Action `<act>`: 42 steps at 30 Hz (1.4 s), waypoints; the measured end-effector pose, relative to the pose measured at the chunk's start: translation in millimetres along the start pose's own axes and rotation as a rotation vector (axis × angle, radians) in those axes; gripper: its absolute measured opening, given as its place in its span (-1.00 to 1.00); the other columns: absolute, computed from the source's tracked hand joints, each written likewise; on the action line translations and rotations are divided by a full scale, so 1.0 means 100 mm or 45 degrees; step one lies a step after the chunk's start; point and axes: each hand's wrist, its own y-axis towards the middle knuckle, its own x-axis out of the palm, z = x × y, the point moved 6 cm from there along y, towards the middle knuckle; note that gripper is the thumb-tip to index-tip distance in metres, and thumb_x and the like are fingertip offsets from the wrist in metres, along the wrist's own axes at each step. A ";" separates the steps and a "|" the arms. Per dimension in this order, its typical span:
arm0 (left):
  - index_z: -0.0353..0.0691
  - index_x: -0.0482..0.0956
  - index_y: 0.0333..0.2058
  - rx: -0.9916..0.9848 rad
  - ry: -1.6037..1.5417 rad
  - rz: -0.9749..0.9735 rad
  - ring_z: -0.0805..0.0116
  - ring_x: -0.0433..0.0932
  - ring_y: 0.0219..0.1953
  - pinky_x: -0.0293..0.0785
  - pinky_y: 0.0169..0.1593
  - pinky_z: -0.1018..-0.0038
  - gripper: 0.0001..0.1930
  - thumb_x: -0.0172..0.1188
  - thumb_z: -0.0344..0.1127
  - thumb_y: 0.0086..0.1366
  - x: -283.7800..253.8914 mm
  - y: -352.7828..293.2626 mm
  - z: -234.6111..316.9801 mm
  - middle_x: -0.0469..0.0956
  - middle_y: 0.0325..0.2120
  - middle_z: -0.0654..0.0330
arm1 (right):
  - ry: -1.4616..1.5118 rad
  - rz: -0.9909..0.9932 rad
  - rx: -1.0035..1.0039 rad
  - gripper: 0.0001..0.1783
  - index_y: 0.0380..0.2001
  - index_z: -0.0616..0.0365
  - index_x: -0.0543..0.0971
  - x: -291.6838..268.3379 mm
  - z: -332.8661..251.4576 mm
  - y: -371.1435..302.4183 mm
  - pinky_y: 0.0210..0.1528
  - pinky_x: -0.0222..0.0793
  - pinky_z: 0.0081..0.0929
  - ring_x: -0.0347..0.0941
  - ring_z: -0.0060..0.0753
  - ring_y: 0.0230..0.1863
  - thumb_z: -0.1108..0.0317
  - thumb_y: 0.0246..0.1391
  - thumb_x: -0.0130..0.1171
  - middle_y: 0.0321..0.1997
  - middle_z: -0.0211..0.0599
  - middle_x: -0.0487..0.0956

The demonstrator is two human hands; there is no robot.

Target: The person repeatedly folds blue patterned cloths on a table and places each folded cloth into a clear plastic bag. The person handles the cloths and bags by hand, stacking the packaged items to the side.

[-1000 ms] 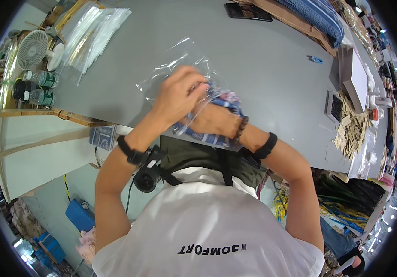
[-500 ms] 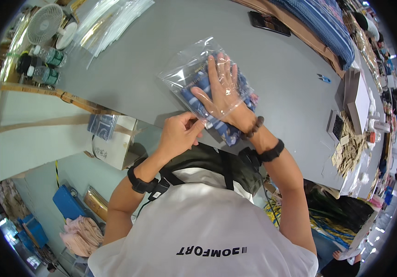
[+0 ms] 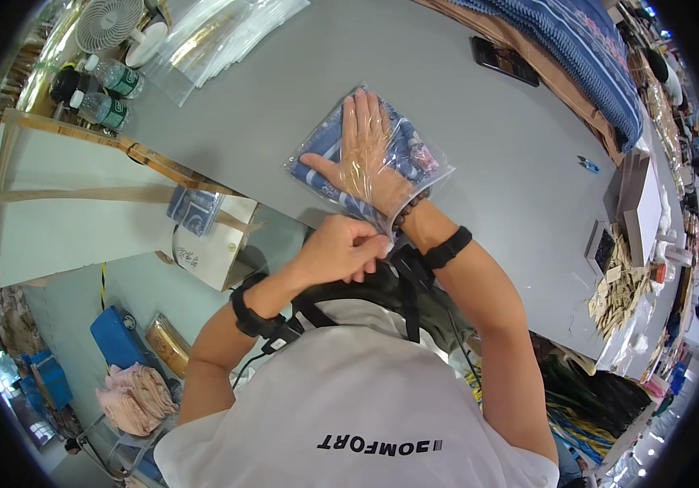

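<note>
A folded blue patterned cloth [image 3: 414, 146] lies inside a clear plastic bag [image 3: 439, 175] near the front edge of the grey table. My right hand [image 3: 370, 159] reaches into the bag through its mouth, lying flat on the cloth with fingers stretched out and the thumb spread to the left. The bag's film covers that hand down to about the wrist. At the table's edge, my left hand [image 3: 345, 250] is closed, pinching the rim of the bag's mouth between thumb and fingers just below my right wrist.
Clear plastic bags [image 3: 223, 41] are stacked at the far left, beside a fan [image 3: 109, 24] and water bottles [image 3: 105, 110]. A phone [image 3: 505, 61] and folded blue fabric [image 3: 581, 57] lie far right. Small blue snips [image 3: 588, 165] and paper tags [image 3: 616, 297] rest on the right.
My right hand has pushed the cloth deeper into the bag, so the cloth now fills it. My left hand has shifted right, still pinching the bag's rim.
</note>
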 end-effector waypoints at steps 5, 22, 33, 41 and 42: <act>-0.34 0.70 -0.13 0.695 0.679 0.736 0.16 0.64 -0.32 0.55 -0.20 0.34 -0.71 0.25 -0.19 0.42 -0.73 -0.03 0.43 0.67 -0.34 0.09 | 0.117 -0.077 0.012 0.23 0.44 0.65 -0.04 0.14 0.07 -0.07 0.56 -0.36 0.34 -0.26 0.59 0.58 -0.19 0.11 0.26 0.53 0.60 -0.09; -0.24 0.67 -0.02 0.507 1.138 0.536 0.02 0.51 0.03 0.46 0.09 0.18 -0.70 0.32 -0.25 0.33 -0.76 0.25 0.49 0.55 0.00 0.07 | -0.163 -0.289 -0.126 -0.39 0.27 -0.12 0.58 -0.83 0.02 -0.41 0.47 0.20 0.02 0.10 0.06 0.58 -0.01 0.16 0.25 0.50 -0.02 0.33; -0.13 0.24 0.45 0.730 1.462 0.354 -0.08 0.03 0.54 -0.06 0.54 0.04 -0.41 0.03 -0.12 0.53 -0.78 0.40 0.36 0.11 0.50 -0.03 | 0.013 -0.367 -0.149 -0.07 0.37 0.33 0.33 -0.90 0.18 -0.64 0.58 -0.04 0.11 0.05 0.30 0.56 -0.24 0.23 0.17 0.51 0.20 0.24; 0.08 0.30 0.44 0.817 1.572 0.356 -0.02 0.07 0.53 -0.04 0.54 0.01 -0.40 0.09 -0.01 0.48 -0.64 0.29 0.39 0.16 0.50 0.15 | -0.013 -0.492 -0.083 0.25 0.47 0.33 0.19 -0.95 0.13 -0.78 0.60 -0.24 0.21 -0.07 0.36 0.59 -0.56 0.07 0.10 0.52 0.33 0.13; 0.11 0.31 0.44 0.821 1.577 0.335 -0.02 0.07 0.53 -0.05 0.54 0.00 -0.40 0.10 0.00 0.48 -0.61 0.28 0.38 0.16 0.50 0.17 | -0.020 -0.495 -0.095 0.27 0.47 0.32 0.18 -0.91 0.11 -0.75 0.60 -0.26 0.22 -0.07 0.37 0.59 -0.58 0.06 0.09 0.52 0.34 0.13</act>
